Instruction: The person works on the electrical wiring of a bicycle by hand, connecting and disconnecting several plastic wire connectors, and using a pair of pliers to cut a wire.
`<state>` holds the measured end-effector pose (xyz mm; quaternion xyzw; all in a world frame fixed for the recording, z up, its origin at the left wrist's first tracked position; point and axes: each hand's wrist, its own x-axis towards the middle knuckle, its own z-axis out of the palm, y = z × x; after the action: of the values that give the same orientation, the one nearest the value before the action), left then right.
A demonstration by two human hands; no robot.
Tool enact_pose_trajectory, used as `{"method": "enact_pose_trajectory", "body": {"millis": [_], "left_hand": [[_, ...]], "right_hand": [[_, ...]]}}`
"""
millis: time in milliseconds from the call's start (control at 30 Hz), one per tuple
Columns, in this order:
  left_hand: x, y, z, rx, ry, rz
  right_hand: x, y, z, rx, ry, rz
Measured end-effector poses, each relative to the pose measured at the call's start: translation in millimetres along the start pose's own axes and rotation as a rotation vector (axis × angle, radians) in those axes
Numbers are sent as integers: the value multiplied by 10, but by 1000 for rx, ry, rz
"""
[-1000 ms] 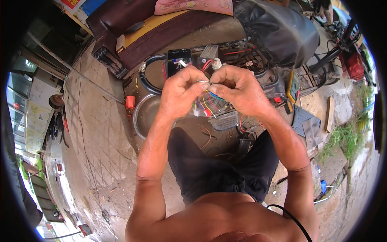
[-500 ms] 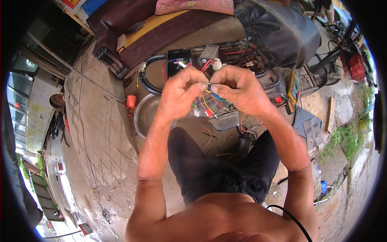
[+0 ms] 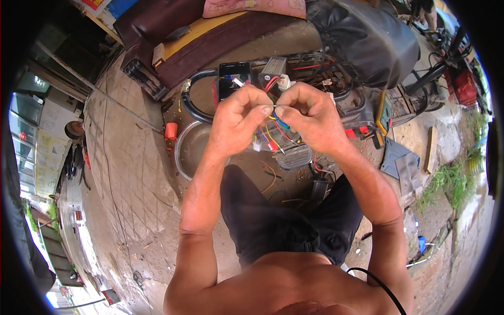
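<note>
Both hands meet in front of me, fingertips pinched close together. My left hand (image 3: 242,118) and my right hand (image 3: 311,116) are closed on a thin wire (image 3: 274,106) that shows in the small gap between the thumbs. Below and behind it hangs a bundle of coloured wires (image 3: 278,123), yellow, blue and red, with a small red connector (image 3: 272,146) among them. A finned metal box (image 3: 274,67) with thick red leads lies just beyond my fingers, beside a white plug (image 3: 284,82). Which wire ends my fingertips cover is hidden.
A black-screened device (image 3: 234,70) lies beyond my left hand, near a curved black tube (image 3: 195,86). A round metal ring (image 3: 178,152) and an orange-red cylinder (image 3: 170,131) are at left. A yellow-edged meter (image 3: 384,112) stands at right. A maroon sofa (image 3: 231,42) is behind.
The hands have barely moved, with the right hand and forearm shifting slightly. The fingertips are a little farther apart, showing more of the thin wire between them.
</note>
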<state>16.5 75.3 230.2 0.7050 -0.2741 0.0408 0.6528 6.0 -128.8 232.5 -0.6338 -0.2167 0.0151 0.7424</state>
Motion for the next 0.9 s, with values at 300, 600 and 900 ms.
{"method": "enact_pose_trajectory", "body": {"millis": [300,600,900], "left_hand": [[-10,-14,82,20,89,-9],[37,61,208,152,210,-55],[-34,-45,71,34,152,-20]], "right_hand": [[-45,182,130,-261,211,-220],[28,238,129,-661,373,-738],[-15,153,93,-364,253,-329]]}}
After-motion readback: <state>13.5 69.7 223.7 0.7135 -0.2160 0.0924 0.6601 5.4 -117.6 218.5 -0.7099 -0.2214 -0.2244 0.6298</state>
